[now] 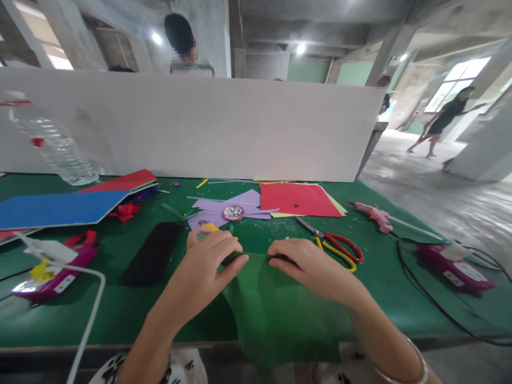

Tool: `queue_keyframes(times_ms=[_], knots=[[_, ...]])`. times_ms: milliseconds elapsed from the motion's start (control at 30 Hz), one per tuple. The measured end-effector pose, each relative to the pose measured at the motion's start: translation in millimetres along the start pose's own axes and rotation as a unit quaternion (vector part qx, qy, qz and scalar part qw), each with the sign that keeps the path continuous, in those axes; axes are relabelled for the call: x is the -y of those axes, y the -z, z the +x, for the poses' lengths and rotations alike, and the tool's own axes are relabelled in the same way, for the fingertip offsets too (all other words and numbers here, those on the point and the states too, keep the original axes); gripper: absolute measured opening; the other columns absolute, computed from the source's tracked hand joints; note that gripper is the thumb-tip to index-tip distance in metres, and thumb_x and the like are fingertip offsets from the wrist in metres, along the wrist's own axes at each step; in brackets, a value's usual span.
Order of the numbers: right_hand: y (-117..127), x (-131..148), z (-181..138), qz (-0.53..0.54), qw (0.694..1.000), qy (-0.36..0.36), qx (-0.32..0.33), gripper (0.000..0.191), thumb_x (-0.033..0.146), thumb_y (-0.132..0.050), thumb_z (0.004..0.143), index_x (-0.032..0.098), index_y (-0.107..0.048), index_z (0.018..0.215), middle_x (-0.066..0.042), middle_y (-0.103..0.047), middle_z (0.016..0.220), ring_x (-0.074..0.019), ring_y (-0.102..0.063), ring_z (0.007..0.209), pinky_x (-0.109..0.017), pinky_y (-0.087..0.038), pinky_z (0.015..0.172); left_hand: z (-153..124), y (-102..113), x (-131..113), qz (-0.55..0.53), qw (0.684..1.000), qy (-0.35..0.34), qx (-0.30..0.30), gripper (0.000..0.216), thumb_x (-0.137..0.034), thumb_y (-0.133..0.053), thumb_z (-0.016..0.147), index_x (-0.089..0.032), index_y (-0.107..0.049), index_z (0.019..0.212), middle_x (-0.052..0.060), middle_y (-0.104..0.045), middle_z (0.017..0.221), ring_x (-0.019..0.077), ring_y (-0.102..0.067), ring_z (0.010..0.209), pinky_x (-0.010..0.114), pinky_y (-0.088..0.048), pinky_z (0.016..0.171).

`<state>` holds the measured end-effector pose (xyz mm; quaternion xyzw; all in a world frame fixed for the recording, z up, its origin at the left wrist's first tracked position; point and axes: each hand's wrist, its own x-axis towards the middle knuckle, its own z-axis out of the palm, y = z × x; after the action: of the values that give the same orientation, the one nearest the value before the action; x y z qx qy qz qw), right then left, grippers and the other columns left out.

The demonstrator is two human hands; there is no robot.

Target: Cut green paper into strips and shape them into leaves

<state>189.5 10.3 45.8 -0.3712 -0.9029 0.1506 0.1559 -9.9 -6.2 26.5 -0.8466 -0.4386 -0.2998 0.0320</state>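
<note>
A thin, slightly see-through green sheet (286,312) hangs down from both hands over the table's front edge. My left hand (216,250) pinches its upper left part between thumb and fingers. At the upper right, my right hand (300,261) grips the same sheet's top edge. Just beyond the right hand lie scissors (332,240) with red and yellow handles. A small round container (233,213) with a speckled top rests on purple paper (212,213) past the left hand. Something yellow (210,228) shows behind the left fingers, partly hidden.
Left of my hands lie a black phone (154,253), a purple device (60,272), a blue board (64,207) and a bottle (56,144). Red paper (300,199), a pink glue gun (374,214) and a corded purple device (456,266) lie rightward. A white partition (224,125) stands behind.
</note>
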Motion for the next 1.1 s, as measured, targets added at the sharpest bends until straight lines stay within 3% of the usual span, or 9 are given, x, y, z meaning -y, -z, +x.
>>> queue_keyframes(times_ms=[233, 367, 533, 667, 733, 833, 900, 967, 1100], knots=[[30, 0, -29, -0.061, 0.997, 0.014, -0.038, 0.029, 0.030, -0.031, 0.089, 0.019, -0.054, 0.076, -0.001, -0.059, 0.072, -0.0124, -0.051, 0.066, -0.024, -0.037, 0.062, -3, 23, 9, -0.041, 0.998, -0.024, -0.037, 0.026, -0.035, -0.041, 0.083, -0.021, -0.054, 0.065, -0.004, -0.058, 0.059, 0.0113, -0.051, 0.059, 0.024, -0.036, 0.062], [42, -8, -40, -0.050, 0.998, -0.036, -0.021, 0.032, 0.033, -0.027, 0.089, 0.019, -0.053, 0.074, -0.002, -0.059, 0.073, -0.0123, -0.052, 0.066, -0.023, -0.037, 0.061, -3, 26, 22, -0.100, 0.992, 0.042, -0.056, 0.030, -0.037, -0.043, 0.079, -0.020, -0.052, 0.056, -0.004, -0.054, 0.050, 0.0106, -0.047, 0.050, 0.021, -0.035, 0.051], [41, -19, -35, -0.039, 0.996, -0.079, 0.026, 0.030, 0.034, -0.028, 0.088, 0.019, -0.050, 0.072, 0.001, -0.053, 0.064, -0.0111, -0.046, 0.057, -0.023, -0.034, 0.056, 3, 5, 35, -0.244, 0.957, 0.145, -0.060, 0.031, -0.042, -0.044, 0.075, -0.018, -0.050, 0.057, -0.001, -0.052, 0.055, 0.0114, -0.047, 0.053, 0.021, -0.039, 0.053], [35, -35, -28, -0.021, 0.994, -0.101, -0.023, 0.027, 0.033, -0.031, 0.086, 0.019, -0.050, 0.072, 0.001, -0.052, 0.064, -0.0115, -0.045, 0.057, -0.024, -0.035, 0.056, 6, -11, 36, -0.393, 0.901, 0.177, 0.044, 0.031, -0.048, -0.048, 0.069, -0.018, -0.054, 0.071, 0.002, -0.057, 0.065, 0.0157, -0.052, 0.062, 0.026, -0.044, 0.056], [30, -43, -25, -0.018, 0.993, -0.113, -0.040, 0.026, 0.031, -0.031, 0.086, 0.020, -0.049, 0.070, 0.001, -0.052, 0.063, -0.0120, -0.046, 0.057, -0.024, -0.036, 0.056, 7, -15, 33, -0.413, 0.886, 0.201, 0.072, 0.027, -0.045, -0.048, 0.070, -0.018, -0.054, 0.070, 0.001, -0.057, 0.064, 0.0153, -0.053, 0.061, 0.025, -0.044, 0.055], [17, -41, -20, -0.034, 0.989, -0.131, -0.061, 0.016, 0.030, -0.036, 0.083, 0.020, -0.048, 0.077, 0.000, -0.054, 0.067, -0.0131, -0.049, 0.059, -0.026, -0.038, 0.056, 9, -17, 23, -0.362, 0.902, 0.229, 0.056, 0.029, -0.042, -0.042, 0.075, -0.017, -0.050, 0.063, -0.002, -0.051, 0.056, 0.0118, -0.047, 0.053, 0.022, -0.039, 0.049], [7, -30, -16, -0.051, 0.985, -0.118, -0.119, 0.013, 0.031, -0.044, 0.080, 0.020, -0.045, 0.087, -0.003, -0.056, 0.080, -0.0154, -0.053, 0.071, -0.028, -0.041, 0.062, 9, -18, 14, -0.301, 0.928, 0.216, 0.047, 0.031, -0.041, -0.037, 0.078, -0.017, -0.045, 0.058, -0.004, -0.044, 0.052, 0.0104, -0.042, 0.050, 0.021, -0.034, 0.046], [-3, -15, -11, -0.074, 0.980, -0.071, -0.173, 0.021, 0.031, -0.050, 0.076, 0.019, -0.041, 0.089, -0.005, -0.055, 0.087, -0.0175, -0.052, 0.080, -0.030, -0.041, 0.068, 8, -17, 3, -0.241, 0.951, 0.187, 0.044, 0.033, -0.039, -0.035, 0.080, -0.018, -0.038, 0.055, -0.004, -0.039, 0.051, 0.0098, -0.039, 0.050, 0.022, -0.031, 0.047], [-13, 8, -3, -0.109, 0.971, 0.014, -0.214, 0.020, 0.032, -0.052, 0.075, 0.019, -0.040, 0.083, -0.006, -0.054, 0.083, -0.0177, -0.051, 0.076, -0.030, -0.041, 0.066, 6, -13, -14, -0.188, 0.974, 0.115, 0.055, 0.030, -0.032, -0.032, 0.084, -0.018, -0.032, 0.057, -0.004, -0.041, 0.056, 0.0095, -0.041, 0.054, 0.022, -0.031, 0.051]])
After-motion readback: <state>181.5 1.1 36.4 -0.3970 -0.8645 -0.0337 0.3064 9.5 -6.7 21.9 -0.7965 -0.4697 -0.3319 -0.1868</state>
